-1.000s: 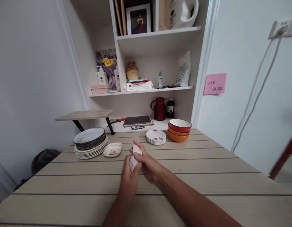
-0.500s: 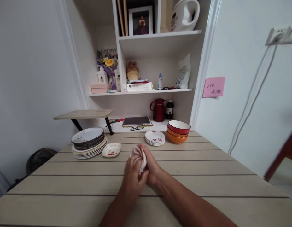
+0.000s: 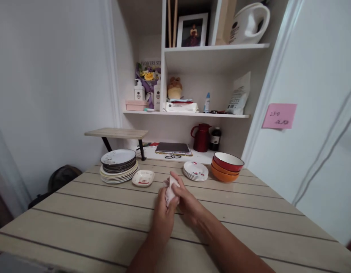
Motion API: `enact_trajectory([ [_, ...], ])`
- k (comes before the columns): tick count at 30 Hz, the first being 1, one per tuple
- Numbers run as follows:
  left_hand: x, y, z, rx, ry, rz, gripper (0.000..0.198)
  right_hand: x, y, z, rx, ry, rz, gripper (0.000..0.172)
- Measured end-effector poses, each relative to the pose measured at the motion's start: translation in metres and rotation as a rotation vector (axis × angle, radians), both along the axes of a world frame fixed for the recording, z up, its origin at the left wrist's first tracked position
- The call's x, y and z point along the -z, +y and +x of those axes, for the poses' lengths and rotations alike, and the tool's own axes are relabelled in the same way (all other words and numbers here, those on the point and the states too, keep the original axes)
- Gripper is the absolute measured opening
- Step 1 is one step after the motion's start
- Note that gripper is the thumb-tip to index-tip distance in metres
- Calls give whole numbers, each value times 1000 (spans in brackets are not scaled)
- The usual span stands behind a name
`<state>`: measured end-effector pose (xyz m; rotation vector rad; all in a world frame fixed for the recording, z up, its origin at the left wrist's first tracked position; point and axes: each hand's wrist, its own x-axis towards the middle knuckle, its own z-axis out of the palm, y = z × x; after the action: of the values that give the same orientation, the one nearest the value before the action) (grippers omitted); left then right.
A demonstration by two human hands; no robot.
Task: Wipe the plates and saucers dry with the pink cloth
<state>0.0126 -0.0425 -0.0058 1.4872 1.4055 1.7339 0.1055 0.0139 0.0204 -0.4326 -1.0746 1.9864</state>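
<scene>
Left hand (image 3: 164, 213), right hand (image 3: 190, 201): grasping 1 pale cloth (image 3: 171, 192). Beyond: 1 squarish dish (image 3: 148, 176), 1 tall plate stack (image 3: 119, 167), 1 low plate stack (image 3: 196, 171), 3 stacked bowls (image 3: 226, 167).

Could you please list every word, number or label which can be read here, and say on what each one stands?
"FLOWERS ST", rest cut off: card behind the flowers
"250", handwritten: pink note; its second line is unreadable
Too small or blurred: labels on the pump bottle, white box, white bag, dark bottle and white jug
</scene>
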Motion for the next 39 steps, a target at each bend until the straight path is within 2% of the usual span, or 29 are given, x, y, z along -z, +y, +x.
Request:
enact_trajectory([
  [2,2,1,-1,26,-82,-36,33,0,-4,-1,-18,-47,73,74],
  [5,7,3,-4,48,-56,-1,32,0,-7,-1,26,-93,99,72],
  [8,12,7,-7,0,98,77,37,3,-7,-6,71,-114,49,65],
  [11,16,10,-10,-36,353,186,44,9,-2,-12,82,-51,-126,47],
  [14,17,11,-9,-9,634,244,46,13,11,-13,2,-34,-351,48],
  [18,15,11,-7,19,795,225,45,11,29,-1,-222,-113,-419,54],
  [21,13,12,-5,14,716,221,37,6,30,6,-282,-164,-399,60],
  [24,9,9,-5,24,479,185,26,0,20,5,-166,-83,-318,56],
  [27,4,5,-7,11,197,86,27,-2,5,0,-38,8,-201,49],
  [31,1,4,-11,51,-38,-22,35,-1,-4,-5,-19,-5,-31,66],
  [34,5,8,-14,69,-83,-57,44,2,-5,-7,20,-58,21,64],
  [39,20,17,-17,26,55,33,47,9,-3,-10,29,-83,21,47],
])
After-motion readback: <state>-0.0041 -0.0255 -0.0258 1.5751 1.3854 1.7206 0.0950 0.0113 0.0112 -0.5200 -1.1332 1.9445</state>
